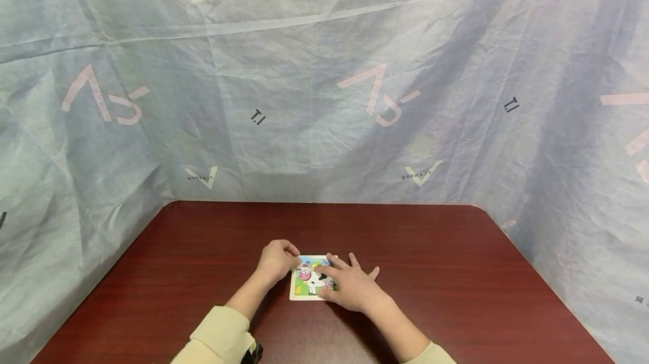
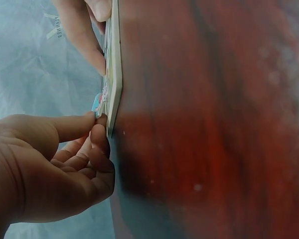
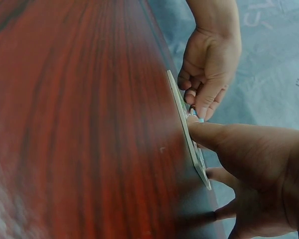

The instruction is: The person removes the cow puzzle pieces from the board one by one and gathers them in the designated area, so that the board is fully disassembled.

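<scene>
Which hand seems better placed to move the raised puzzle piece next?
Probably the left hand: it pinches the raised puzzle piece, while the right hand, fingers spread, rests on the cow puzzle.

We see a cow puzzle (image 1: 307, 284) lying flat on the dark red bench (image 1: 431, 262). The left hand (image 1: 276, 260) is at the puzzle's far left corner, thumb and fingers drawn together; we cannot make out what they pinch. The right hand (image 1: 355, 287) spreads its fingers over the puzzle's right side. We note pale yellow sleeves (image 1: 219, 333) on both arms and a black item (image 1: 252, 354) at the left one. Beyond the bench we see a creased grey sheet (image 1: 289, 150) with pink, yellow and black markings.
</scene>
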Action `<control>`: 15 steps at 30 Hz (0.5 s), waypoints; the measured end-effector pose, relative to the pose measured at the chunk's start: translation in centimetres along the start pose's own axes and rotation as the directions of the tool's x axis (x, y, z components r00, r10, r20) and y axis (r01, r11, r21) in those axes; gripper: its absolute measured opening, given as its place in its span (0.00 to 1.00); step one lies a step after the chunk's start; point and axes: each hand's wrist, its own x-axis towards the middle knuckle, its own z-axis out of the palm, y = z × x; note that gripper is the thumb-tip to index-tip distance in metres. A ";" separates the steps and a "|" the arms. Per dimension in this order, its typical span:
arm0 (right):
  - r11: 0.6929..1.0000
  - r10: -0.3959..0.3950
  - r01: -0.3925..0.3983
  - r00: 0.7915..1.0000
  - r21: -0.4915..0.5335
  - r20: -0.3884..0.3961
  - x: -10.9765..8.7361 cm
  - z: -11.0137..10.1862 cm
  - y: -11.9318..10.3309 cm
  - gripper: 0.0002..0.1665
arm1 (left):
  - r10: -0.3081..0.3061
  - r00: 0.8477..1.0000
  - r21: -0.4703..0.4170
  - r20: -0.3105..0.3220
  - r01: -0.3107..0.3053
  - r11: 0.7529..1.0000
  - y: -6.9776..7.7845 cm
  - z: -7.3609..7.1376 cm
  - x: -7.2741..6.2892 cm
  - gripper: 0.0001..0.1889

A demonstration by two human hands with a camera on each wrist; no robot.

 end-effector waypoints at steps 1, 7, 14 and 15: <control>1.000 -0.001 0.001 1.000 0.000 0.001 0.0 0.0 0.0 0.32 | 0.000 1.000 -0.013 -0.005 -0.001 1.000 -0.1 0.0 0.0 0.05; 1.000 -0.005 0.005 1.000 -0.004 0.003 0.2 0.2 0.0 0.32 | -0.026 1.000 -0.076 -0.013 0.025 0.997 -0.8 -0.5 -0.1 0.03; 1.000 -0.008 0.008 1.000 -0.013 -0.010 0.1 0.1 0.0 0.32 | -0.059 0.998 -0.101 -0.009 0.058 0.993 -1.8 -1.6 0.0 0.03; 1.000 -0.009 0.009 1.000 -0.011 -0.009 0.1 0.1 0.0 0.32 | -0.063 0.998 -0.103 -0.008 0.061 0.993 -1.9 -1.8 0.1 0.03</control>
